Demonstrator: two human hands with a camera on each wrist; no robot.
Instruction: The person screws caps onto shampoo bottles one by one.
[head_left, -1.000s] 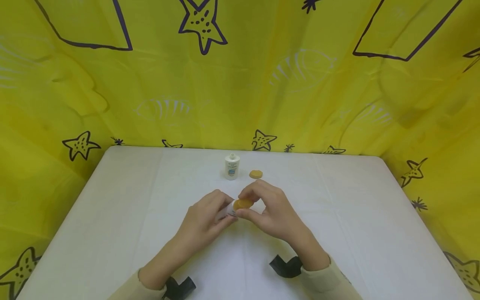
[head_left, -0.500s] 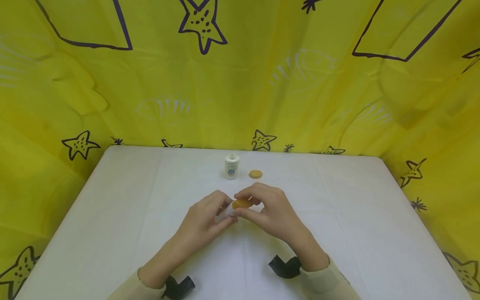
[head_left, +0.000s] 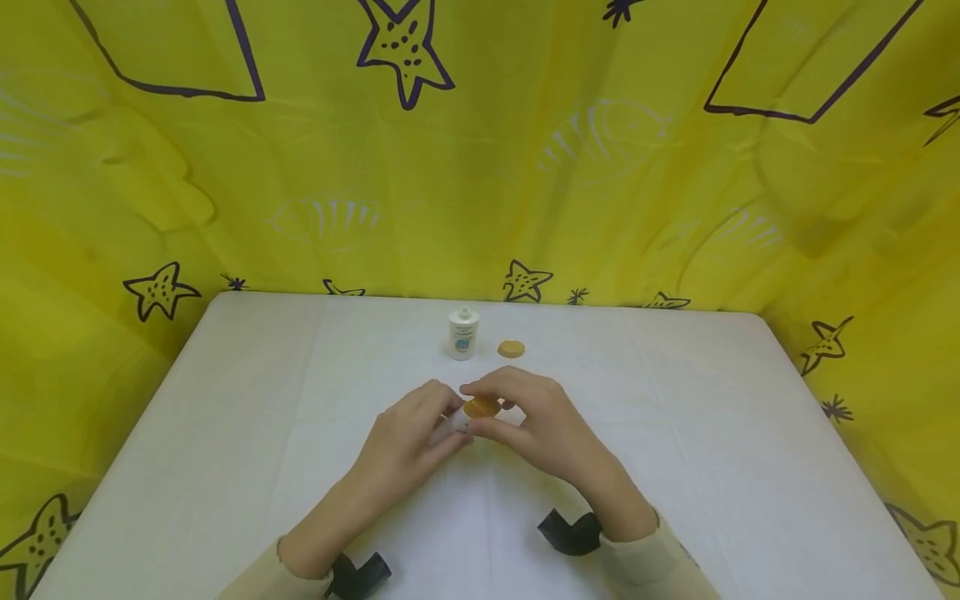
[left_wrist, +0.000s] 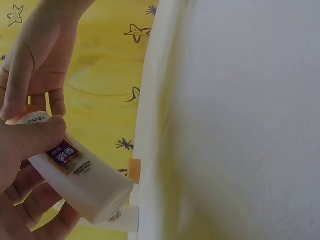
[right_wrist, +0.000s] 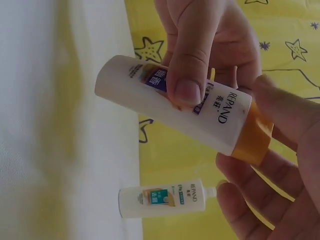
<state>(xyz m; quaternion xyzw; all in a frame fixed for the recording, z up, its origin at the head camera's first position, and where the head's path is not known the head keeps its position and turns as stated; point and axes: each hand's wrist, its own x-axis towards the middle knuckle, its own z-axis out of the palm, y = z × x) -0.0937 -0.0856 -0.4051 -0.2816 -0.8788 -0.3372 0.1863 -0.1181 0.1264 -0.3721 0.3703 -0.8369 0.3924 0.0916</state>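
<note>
My left hand [head_left: 405, 433] grips a white shampoo-style bottle [left_wrist: 95, 185] by its body, the thumb across the label. The bottle lies tilted above the table, with its orange cap [right_wrist: 255, 132] toward the right. Thumb and fingers of my right hand [head_left: 543, 421] pinch that cap from both sides. Behind the hands, a second white bottle [head_left: 463, 340] stands upright, its narrow neck bare. Just to the right of it lies a loose orange cap [head_left: 512, 348]. In the head view the fingers hide most of the held bottle.
A white cloth covers the table [head_left: 675, 433]. Yellow curtain [head_left: 480, 183] with starfish drawings hangs behind the far edge and down both sides. Black wrist mounts [head_left: 573, 533] sit below both forearms, close to the tabletop.
My right hand has shifted slightly left, its index finger reaching farther over the cap. The left hand keeps its grip almost unmoved; the standing bottle and loose cap stay put.
</note>
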